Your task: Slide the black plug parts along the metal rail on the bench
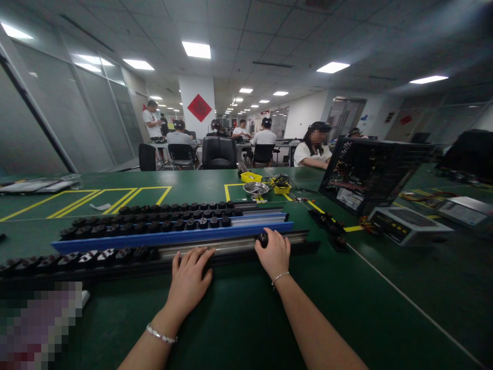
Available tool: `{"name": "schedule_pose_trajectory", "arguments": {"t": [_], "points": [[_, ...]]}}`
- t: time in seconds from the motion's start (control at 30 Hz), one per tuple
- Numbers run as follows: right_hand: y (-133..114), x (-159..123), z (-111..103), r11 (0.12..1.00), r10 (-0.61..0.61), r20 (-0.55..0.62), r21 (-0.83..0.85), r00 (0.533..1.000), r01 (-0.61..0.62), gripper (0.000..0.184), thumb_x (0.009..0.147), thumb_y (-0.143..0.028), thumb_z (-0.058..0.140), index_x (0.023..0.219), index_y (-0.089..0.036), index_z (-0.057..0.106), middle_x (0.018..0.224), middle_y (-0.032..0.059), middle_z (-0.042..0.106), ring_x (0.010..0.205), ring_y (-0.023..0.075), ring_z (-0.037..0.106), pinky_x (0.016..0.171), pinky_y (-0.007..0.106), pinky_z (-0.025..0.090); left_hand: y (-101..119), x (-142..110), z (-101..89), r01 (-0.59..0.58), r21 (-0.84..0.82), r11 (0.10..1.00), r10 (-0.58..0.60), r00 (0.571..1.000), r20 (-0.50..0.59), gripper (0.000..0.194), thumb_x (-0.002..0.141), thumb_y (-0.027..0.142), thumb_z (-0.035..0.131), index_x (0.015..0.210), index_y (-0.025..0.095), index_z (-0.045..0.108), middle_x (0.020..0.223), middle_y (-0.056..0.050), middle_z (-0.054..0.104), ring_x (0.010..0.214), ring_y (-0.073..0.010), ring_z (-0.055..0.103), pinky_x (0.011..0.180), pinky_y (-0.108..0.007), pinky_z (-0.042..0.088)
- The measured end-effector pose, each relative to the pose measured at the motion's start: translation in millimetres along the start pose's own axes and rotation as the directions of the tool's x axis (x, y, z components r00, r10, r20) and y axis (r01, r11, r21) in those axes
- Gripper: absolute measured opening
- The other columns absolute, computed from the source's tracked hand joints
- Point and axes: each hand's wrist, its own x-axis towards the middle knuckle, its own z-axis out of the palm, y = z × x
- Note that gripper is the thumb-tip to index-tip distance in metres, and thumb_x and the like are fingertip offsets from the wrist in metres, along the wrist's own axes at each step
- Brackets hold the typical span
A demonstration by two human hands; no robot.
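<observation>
As black pieces fill the left stretch of the near rail, your hands are working along its bare, silvery part to their right. Your left hand lies spread at the rail's near edge, its grip loose and apparently holding nothing. Rest those fingers lightly but firmly — too hard a push could slide the rail across the green table. Farther right, your right hand has its grip closed on a small black part, pinched at the rail's right portion; whether it sits in the channel, you cannot tell from this angle. Hold it square to the rail and apply even pressure — a tilted part would probably bind. Mind your knuckles against the blue rail just beyond.

For writing, left to right: the flat item at near left is pixelated past reading. On the far pillar, the red diamond sign bears a mark too dim to decipher. At right, the power supply shows yellow markings, too small to make out.
</observation>
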Motion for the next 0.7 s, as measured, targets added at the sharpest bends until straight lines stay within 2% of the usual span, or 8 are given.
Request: {"name": "schedule_pose_trajectory", "arguments": {"t": [0.3, 0.5, 0.7], "points": [[1.0, 4.2, -6.9, 0.998, -0.036, 0.073, -0.049, 0.997, 0.039, 0.043, 0.079, -0.034, 0.05, 0.119, -0.022, 0.056, 0.119, 0.0077, 0.061, 0.119, 0.0238, 0.045, 0.104, 0.045, 0.02, 0.0, 0.1, -0.2, -0.005, -0.005, 1.0, 0.005, 1.0, -0.005, 0.047, 0.08, 0.022, 0.046, 0.125, 0.033, 0.051, 0.127, -0.002, 0.057, 0.122, -0.024, 0.044, 0.108, -0.055, 0.015], [5.9, 2.6, -1.7, 0.997, -0.071, 0.002, -0.021, 0.997, 0.071, 0.035, 0.081, -0.038, 0.049, 0.11, -0.024, 0.062, 0.116, 0.0046, 0.063, 0.117, 0.0234, 0.046, 0.105, 0.045, 0.018, 0.0, -0.2, -0.6, -0.002, -0.01, 1.0, 0.002, 1.0, -0.001, 0.047, 0.08, 0.022, 0.047, 0.125, 0.033, 0.051, 0.126, -0.002, 0.057, 0.121, -0.0239, 0.044, 0.108, -0.054, 0.016], [6.6, 2.1, 1.3, 0.997, -0.078, -0.021, -0.023, 0.997, 0.078, 0.033, 0.08, -0.037, 0.05, 0.106, -0.023, 0.064, 0.117, 0.0057, 0.063, 0.119, 0.0245, 0.045, 0.105, 0.046, 0.017, -0.4, -0.2, -0.7, 0.001, -0.028, 1.0, -0.001, 1.0, -0.001, 0.048, 0.079, 0.021, 0.047, 0.125, 0.034, 0.051, 0.127, -0.003, 0.057, 0.121, -0.0238, 0.044, 0.108, -0.055, 0.014]]}}
